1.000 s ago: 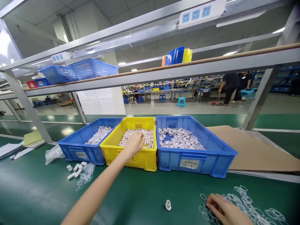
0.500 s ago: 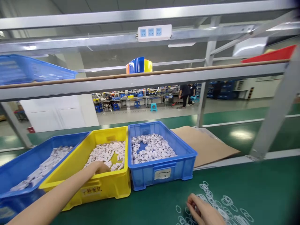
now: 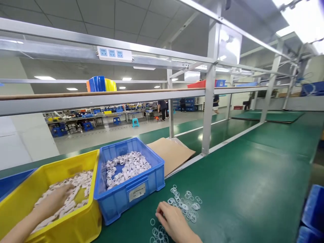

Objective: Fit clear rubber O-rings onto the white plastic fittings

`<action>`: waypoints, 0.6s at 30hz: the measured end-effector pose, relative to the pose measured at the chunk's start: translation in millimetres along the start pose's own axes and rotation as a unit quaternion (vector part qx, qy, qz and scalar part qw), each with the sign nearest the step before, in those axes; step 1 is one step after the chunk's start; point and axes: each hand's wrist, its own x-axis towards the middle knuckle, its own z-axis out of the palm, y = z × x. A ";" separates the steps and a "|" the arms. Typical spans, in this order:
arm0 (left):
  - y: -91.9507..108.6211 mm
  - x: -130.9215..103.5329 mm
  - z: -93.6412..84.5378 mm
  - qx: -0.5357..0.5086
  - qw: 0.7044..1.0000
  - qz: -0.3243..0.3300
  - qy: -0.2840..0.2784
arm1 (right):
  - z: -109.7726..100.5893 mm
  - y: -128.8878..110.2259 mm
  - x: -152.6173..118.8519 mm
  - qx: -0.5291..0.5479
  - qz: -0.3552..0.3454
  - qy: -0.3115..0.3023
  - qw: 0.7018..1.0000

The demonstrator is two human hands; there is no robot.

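Note:
In the yellow bin (image 3: 97, 202) lies a layer of small white plastic fittings (image 3: 73, 199). My left hand (image 3: 59, 197) reaches down among them, its fingertips blurred and partly hidden. On the green tabletop, my right hand (image 3: 170, 216) hovers at a scatter of thin clear rings (image 3: 186, 206), its fingers curled and pressed together. Whether a ring sits between those fingers is hidden. Several more rings (image 3: 159, 234) lie left of that wrist. Between the two hands stands a blue bin (image 3: 129, 192) with short white collar-like pieces (image 3: 131, 165) inside.
Another blue bin (image 3: 15, 182) shows at the left edge. Brown cardboard (image 3: 169, 153) lies behind the middle bin. Metal shelf posts (image 3: 209, 101) rise along the back of the green table (image 3: 243, 182). Blue crates (image 3: 315, 209) stand low at the right. People are far off in the background.
The view has swung to the right, showing more of the table. My left hand is deeper into the yellow bin, over its fittings. My right hand stays beside the rings, fingers still curled.

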 end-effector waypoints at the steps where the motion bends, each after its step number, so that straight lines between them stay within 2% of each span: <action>1: 6.9 -1.0 -8.8 -0.013 1.000 -0.002 0.021 | -0.5 -2.5 -0.2 -0.002 0.001 0.001 1.000; 3: 29.7 -18.1 -23.6 -0.024 0.995 -0.059 0.076 | -1.9 -7.3 -0.5 0.006 0.001 0.004 1.000; 4: 45.0 -35.1 -26.6 -0.046 0.990 -0.095 0.092 | -2.8 -9.9 -0.7 0.015 0.000 0.004 1.000; 6: 80.3 -82.7 -17.9 -0.152 0.978 -0.097 0.108 | -4.9 -15.9 -1.1 0.047 -0.006 0.001 0.999; 8: 116.1 -137.1 12.4 -0.279 0.955 -0.068 0.077 | -6.6 -23.4 -1.7 0.092 -0.016 -0.006 0.996; 10: 146.0 -184.0 57.7 -0.364 0.927 -0.090 0.011 | -7.4 -32.5 -2.8 0.143 -0.026 -0.021 0.989; 12: 165.6 -215.3 105.7 -0.443 0.890 -0.105 -0.016 | -7.5 -42.5 -4.7 0.190 -0.036 -0.042 0.980; 15: 174.6 -234.8 161.1 -0.514 0.845 -0.135 -0.058 | -7.4 -56.9 -8.3 0.238 -0.051 -0.070 0.967; 18: 167.3 -237.0 189.8 -0.566 0.809 -0.121 -0.098 | -8.1 -67.0 -11.0 0.291 -0.059 -0.100 0.950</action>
